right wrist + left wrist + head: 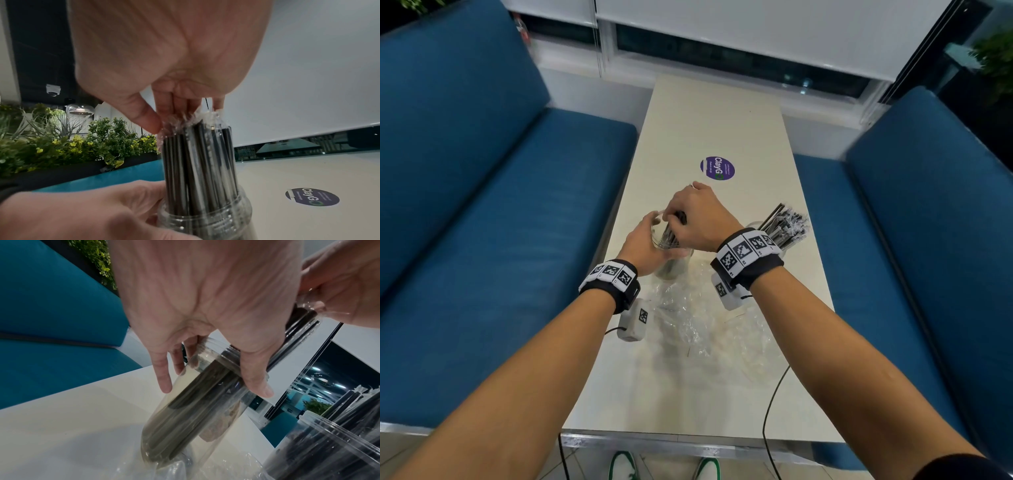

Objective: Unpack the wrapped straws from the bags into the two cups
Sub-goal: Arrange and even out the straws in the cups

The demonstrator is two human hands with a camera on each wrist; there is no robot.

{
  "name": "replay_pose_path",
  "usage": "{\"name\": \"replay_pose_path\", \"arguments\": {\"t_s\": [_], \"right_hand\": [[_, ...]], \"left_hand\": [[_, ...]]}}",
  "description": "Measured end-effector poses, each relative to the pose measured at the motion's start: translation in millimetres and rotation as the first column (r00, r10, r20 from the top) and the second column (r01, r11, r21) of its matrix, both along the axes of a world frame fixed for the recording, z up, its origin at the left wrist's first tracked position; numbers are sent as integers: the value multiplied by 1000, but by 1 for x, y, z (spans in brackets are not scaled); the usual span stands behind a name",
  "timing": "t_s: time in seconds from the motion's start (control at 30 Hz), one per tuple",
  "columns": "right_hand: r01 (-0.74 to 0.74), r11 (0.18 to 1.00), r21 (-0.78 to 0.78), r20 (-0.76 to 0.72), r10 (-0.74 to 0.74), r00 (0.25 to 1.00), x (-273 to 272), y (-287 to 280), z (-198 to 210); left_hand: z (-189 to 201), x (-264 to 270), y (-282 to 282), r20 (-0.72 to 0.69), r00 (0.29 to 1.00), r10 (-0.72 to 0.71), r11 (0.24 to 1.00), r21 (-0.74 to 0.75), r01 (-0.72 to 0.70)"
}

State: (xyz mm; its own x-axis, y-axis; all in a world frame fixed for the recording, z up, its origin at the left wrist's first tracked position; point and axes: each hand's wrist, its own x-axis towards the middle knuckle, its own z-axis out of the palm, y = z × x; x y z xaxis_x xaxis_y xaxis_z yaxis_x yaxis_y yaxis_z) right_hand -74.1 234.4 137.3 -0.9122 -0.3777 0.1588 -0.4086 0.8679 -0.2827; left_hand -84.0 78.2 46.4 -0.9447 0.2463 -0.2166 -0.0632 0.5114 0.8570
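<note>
My left hand [654, 240] grips a clear plastic cup [185, 426] near its rim; the cup is tilted on the white table [715, 123]. A bundle of dark wrapped straws [197, 162] stands in it, sticking out above the rim. My right hand [180, 115] comes down from above and pinches the crinkled wrapper tops of this bundle. A second clear cup [782, 251] stands to the right, partly behind my right wrist, packed with wrapped straws [789, 224]. Crumpled clear bags [688, 315] lie on the table in front of the cups.
A purple round sticker [717, 168] lies on the table beyond the cups. Blue bench seats [500, 222] run along both sides. A black cable [770, 404] trails over the table's near edge. Windows with blinds close off the far end.
</note>
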Motion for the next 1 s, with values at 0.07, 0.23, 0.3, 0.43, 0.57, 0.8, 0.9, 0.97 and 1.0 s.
{"name": "replay_pose_path", "arguments": {"t_s": [0.07, 0.23, 0.3, 0.43, 0.57, 0.8, 0.9, 0.97, 1.0], "right_hand": [[7, 998, -57, -4, -7, 1000, 1, 2, -1], [1, 922, -387, -107, -46, 993, 6, 9, -3], [42, 865, -500, -112, -112, 987, 8, 14, -4], [118, 807, -578, -109, -220, 969, 11, 22, -6], [196, 841, -504, -128, -297, 946, 8, 26, -14], [204, 901, -382, -75, -250, 965, 5, 33, -26], [212, 892, -400, -62, -257, 964, 10, 34, -21], [213, 883, -417, -82, -271, 959, 15, 36, -17], [214, 879, -427, -95, -279, 956, 19, 38, -14]], "left_hand": [[-2, -1, 1, 6, 1000, 3, 1000, 4, -3], [-7, -4, 5, 7, 1000, 6, 1000, 7, -6], [-8, -6, 6, 0, 1000, 10, 1000, 2, -10], [-6, -6, 9, -26, 1000, 3, 1000, -7, -4], [-10, -8, 9, -30, 999, 17, 999, -39, -18], [-16, -5, 7, -53, 998, 37, 999, -27, -39], [-17, -5, 7, -34, 999, 42, 999, -19, -42], [-18, -3, 4, -31, 999, 44, 998, -43, -46], [-17, 0, 1, -30, 999, 45, 997, -63, -46]]}}
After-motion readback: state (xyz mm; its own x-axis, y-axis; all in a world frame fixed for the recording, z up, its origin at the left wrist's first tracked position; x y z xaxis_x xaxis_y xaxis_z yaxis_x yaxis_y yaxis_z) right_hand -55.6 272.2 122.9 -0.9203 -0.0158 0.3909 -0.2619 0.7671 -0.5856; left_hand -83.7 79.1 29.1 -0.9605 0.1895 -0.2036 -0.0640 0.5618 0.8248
